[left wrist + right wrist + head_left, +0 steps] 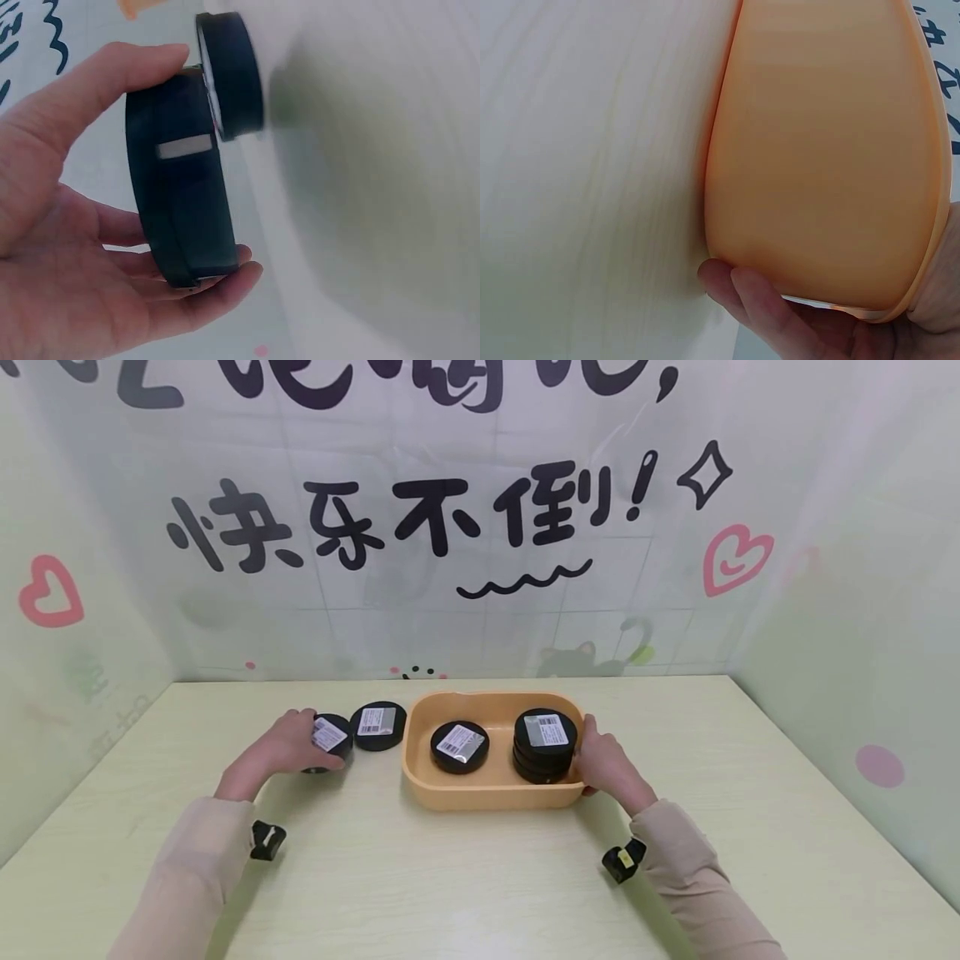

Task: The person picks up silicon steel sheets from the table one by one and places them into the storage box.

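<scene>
A labelled black round container (pixel 330 732) is held in the left grip (pixel 291 743), thumb and fingers spread around its rim. Just right of that grip lies a second black container (pixel 378 727) on the bench. Farther right stands the orange tray (pixel 480 797), the right grip (pixel 603 760) bent round its right end. Inside, a stack of black containers (pixel 546 743) sits close left of the right grip, a single container (pixel 459 747) farther left. Beneath both grips spreads the pale, wood-grained bench (pixel 487 877). Beyond them hangs a whitish backdrop (pixel 375 639) with dark Chinese characters (pixel 435 517); pale green side walls (pixel 862 635) flank both grips.
</scene>
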{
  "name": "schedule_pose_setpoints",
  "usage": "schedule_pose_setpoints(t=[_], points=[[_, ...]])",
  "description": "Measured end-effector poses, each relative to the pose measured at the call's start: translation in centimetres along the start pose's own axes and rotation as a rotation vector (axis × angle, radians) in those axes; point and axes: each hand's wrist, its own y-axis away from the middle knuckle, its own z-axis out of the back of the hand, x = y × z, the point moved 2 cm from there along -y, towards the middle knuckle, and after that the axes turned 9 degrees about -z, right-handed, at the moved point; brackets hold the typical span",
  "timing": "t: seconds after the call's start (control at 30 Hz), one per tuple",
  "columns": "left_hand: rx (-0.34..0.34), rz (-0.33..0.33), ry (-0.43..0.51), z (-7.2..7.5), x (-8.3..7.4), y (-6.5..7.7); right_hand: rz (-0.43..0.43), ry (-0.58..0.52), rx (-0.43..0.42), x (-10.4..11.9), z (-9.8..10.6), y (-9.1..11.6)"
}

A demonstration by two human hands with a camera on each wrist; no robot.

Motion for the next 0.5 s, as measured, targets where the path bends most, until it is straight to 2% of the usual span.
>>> schedule_pose_setpoints(t=[0.33,0.5], points=[[-0.050,-0.023,0.023,1.1,-2.4,-0.3,-0.004,-0.007,0.005,0.0,0.0,0.0],[-0.082,-0.058,0.021,1.3,-3.5,-0.6,-0.024,-0.013,0.010,0.0,0.0,-0.1]])
